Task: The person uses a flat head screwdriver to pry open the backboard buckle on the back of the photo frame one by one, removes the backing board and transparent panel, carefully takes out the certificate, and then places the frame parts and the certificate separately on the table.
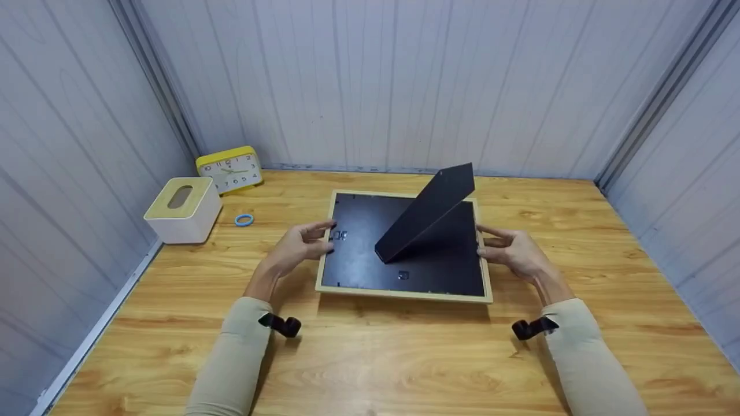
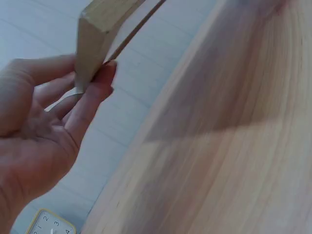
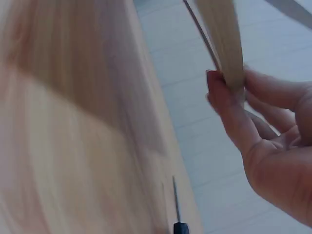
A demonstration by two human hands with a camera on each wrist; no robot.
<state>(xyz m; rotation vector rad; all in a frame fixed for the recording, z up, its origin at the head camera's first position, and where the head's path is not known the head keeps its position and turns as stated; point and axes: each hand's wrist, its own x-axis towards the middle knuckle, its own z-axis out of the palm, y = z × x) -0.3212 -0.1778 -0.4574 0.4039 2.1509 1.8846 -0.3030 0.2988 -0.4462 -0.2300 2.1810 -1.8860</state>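
A photo frame (image 1: 403, 297) with a pale wooden rim is held just above the table, its black back facing up. From that back its black easel stand (image 1: 430, 208) is folded out, slanting up to the right. My left hand (image 1: 295, 247) pinches the left side of the rim between thumb and fingers. On the opposite side, my right hand (image 1: 514, 249) pinches the rim the same way. Both wrist views show the frame's edge (image 2: 92, 44) gripped clear of the wooden surface. The front of the frame faces down and is hidden.
At the back left stand a yellow-rimmed clock (image 1: 231, 169) and a white tissue box (image 1: 188, 222) with a wooden lid. A blue ring (image 1: 244, 219) lies beside the box. The right wrist view shows a thin metal rod with a dark end (image 3: 181, 227). Panelled walls (image 1: 370, 86) enclose the table.
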